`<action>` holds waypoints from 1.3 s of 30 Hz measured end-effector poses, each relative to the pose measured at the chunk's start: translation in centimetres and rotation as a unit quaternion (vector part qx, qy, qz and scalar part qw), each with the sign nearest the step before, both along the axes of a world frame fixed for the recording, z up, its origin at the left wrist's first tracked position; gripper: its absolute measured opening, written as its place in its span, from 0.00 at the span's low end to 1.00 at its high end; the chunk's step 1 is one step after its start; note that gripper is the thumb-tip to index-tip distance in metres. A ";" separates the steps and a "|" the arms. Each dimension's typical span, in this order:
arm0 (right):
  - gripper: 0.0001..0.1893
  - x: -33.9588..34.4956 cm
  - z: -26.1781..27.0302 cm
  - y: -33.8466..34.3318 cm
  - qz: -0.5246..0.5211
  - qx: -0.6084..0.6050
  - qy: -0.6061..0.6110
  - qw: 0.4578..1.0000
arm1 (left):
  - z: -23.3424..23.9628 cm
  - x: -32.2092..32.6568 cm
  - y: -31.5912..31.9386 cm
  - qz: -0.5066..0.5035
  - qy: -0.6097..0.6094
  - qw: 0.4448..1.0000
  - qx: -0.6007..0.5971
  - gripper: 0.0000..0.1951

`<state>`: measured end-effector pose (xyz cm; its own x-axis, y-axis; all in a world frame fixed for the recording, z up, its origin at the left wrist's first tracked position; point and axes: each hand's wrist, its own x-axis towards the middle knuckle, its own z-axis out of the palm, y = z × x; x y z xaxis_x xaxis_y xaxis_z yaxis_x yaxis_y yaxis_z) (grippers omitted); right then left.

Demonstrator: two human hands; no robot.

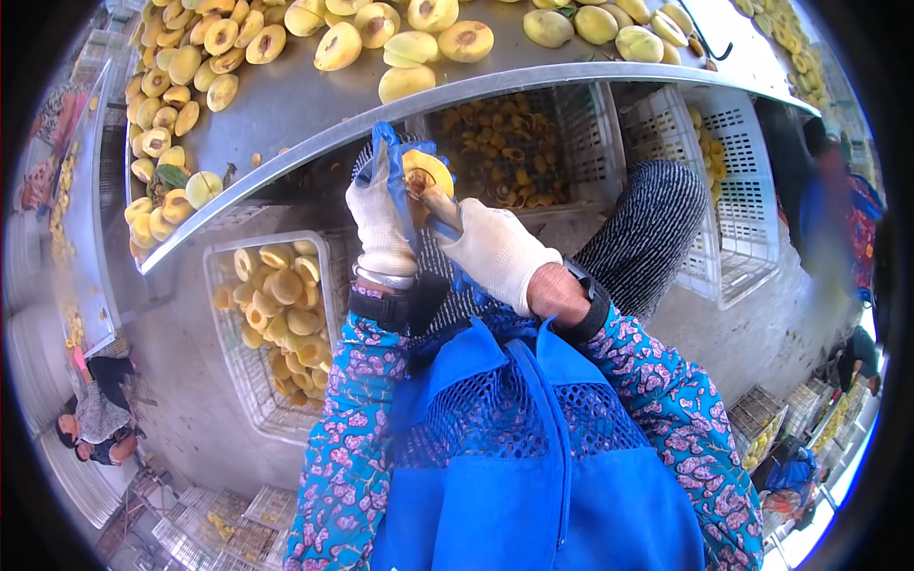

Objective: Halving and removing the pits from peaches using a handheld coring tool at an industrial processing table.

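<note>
Both hands wear white knit gloves with blue palms and meet over my lap, just below the rim of a metal table (pixel 335 128). My left hand (pixel 389 203) holds a halved yellow peach (pixel 430 171), its cut face and brown centre turned towards my right hand. In my right hand (pixel 493 246) is the handle of a small tool (pixel 441 207), its working end against the fruit's centre; the tip is hidden. Halved peaches (pixel 468 41) with brown centres and several whole ones (pixel 548 28) lie on the table beyond.
A white plastic crate (pixel 214 300) of peach halves stands on the floor at left. Under the table is a crate with darker fruit pieces (pixel 500 150); another perforated crate (pixel 750 214) stands at right. People (pixel 100 421) and stacked crates (pixel 193 521) are farther off.
</note>
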<state>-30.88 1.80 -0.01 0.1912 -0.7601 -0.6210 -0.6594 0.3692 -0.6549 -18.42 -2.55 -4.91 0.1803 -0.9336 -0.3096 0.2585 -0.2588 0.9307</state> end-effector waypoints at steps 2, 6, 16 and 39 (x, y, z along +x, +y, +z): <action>0.25 0.3 -0.8 0.4 -0.011 -0.055 0.031 0.998 | -0.4 0.2 -0.2 0.002 0.048 0.998 0.047 0.22; 0.25 0.0 -0.5 0.0 -0.008 -0.024 0.044 0.999 | -0.6 -0.1 0.0 0.013 0.078 0.996 0.031 0.18; 0.20 -1.9 0.9 0.8 -0.094 0.297 -0.255 0.915 | -0.3 1.5 -0.4 -0.267 -0.075 0.961 0.020 0.16; 0.23 -2.7 -3.5 3.0 -0.202 0.453 -0.490 0.717 | -1.6 -0.4 2.0 -0.121 0.043 0.992 0.014 0.16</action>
<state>-33.56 4.85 -3.54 0.7507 -0.2457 -0.6132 0.2337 0.9670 -0.1014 -18.86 -0.60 -6.49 -0.0764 -0.9369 -0.3410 0.2627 -0.3489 0.8996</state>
